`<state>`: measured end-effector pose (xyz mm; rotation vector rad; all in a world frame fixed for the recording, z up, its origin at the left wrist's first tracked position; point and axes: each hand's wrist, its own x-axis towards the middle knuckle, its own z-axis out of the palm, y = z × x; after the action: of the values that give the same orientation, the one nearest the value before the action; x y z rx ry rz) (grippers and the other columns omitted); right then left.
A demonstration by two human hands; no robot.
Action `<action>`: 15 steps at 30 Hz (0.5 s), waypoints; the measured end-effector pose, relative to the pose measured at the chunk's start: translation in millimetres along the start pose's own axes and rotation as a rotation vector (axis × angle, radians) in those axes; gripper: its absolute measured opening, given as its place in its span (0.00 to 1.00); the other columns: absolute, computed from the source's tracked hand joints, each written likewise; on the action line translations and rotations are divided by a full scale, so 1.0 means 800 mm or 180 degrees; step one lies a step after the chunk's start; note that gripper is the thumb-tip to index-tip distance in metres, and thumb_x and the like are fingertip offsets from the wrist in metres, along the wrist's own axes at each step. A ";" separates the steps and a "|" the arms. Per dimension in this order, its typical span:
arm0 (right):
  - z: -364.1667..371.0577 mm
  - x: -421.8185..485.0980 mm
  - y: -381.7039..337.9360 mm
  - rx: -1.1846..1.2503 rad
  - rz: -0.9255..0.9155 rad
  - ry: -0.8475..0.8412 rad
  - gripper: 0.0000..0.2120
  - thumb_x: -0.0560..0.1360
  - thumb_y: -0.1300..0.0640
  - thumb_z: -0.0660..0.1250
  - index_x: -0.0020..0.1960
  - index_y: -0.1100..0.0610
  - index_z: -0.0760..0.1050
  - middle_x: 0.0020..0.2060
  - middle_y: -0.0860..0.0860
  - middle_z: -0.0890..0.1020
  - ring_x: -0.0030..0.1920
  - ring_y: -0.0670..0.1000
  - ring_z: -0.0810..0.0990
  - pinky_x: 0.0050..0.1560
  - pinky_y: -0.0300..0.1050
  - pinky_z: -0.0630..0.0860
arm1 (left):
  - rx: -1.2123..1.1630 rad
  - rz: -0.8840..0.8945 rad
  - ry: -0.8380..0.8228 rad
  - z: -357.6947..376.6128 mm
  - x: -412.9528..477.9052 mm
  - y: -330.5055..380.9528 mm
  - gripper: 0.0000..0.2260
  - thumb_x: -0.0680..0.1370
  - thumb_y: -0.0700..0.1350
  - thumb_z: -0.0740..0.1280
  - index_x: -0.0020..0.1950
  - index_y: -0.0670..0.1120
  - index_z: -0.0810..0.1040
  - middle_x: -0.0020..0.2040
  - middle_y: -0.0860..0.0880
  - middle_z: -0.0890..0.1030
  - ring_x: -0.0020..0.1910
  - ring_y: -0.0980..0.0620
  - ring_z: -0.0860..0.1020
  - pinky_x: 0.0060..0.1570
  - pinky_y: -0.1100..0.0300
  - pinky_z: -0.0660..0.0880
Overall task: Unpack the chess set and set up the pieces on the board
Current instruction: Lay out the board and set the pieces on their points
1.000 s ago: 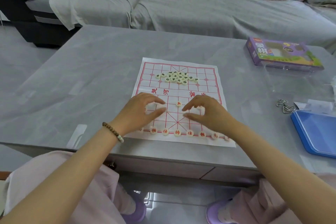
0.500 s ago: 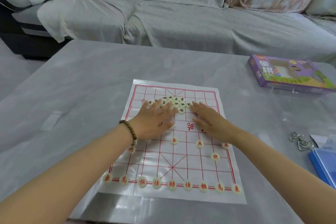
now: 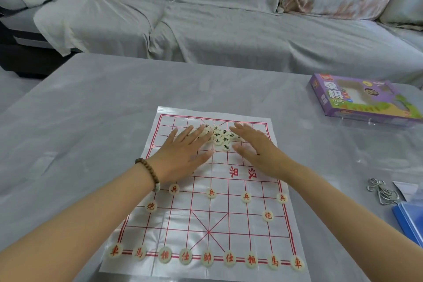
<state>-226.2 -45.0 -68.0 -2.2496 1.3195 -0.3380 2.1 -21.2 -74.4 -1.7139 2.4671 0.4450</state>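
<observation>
Board (image 3: 231, 220): glossy white sheet, red grid, laid flat on the grey bench (image 3: 91, 121).
Red pieces (image 3: 207, 258): cream discs, red-lettered, ranged along the near rows.
Black pieces (image 3: 220, 137): cream discs, black-lettered, heaped at the far end.
Left hand (image 3: 183, 153): fingers straight, laid against the heap's left.
Right hand (image 3: 256, 149): fingers straight, spread, at the heap's right.

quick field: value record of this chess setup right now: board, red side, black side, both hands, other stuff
board: printed sheet lying flat on grey table
red back row: nine pieces lined along the near edge
cannons: two, placed
soldiers: four visible, placed
black pieces: heaped on the far half, not set out
left hand: flat, fingers straight, at the heap's left edge
right hand: flat, fingers straight, at the heap's right edge
box: purple, far right
other: wire puzzle, blue tray at right edge
</observation>
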 end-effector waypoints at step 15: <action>0.004 -0.031 -0.004 -0.0079 0.0368 -0.0183 0.23 0.81 0.51 0.54 0.74 0.46 0.54 0.70 0.39 0.65 0.73 0.44 0.57 0.71 0.40 0.52 | -0.0475 0.0251 0.0399 -0.011 -0.024 0.006 0.24 0.81 0.57 0.46 0.76 0.53 0.52 0.77 0.56 0.49 0.75 0.57 0.44 0.72 0.59 0.42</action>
<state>-234.7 -21.5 -67.5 -2.1752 1.4234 -0.2156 5.0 -5.1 -60.4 -1.7537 2.6596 0.5592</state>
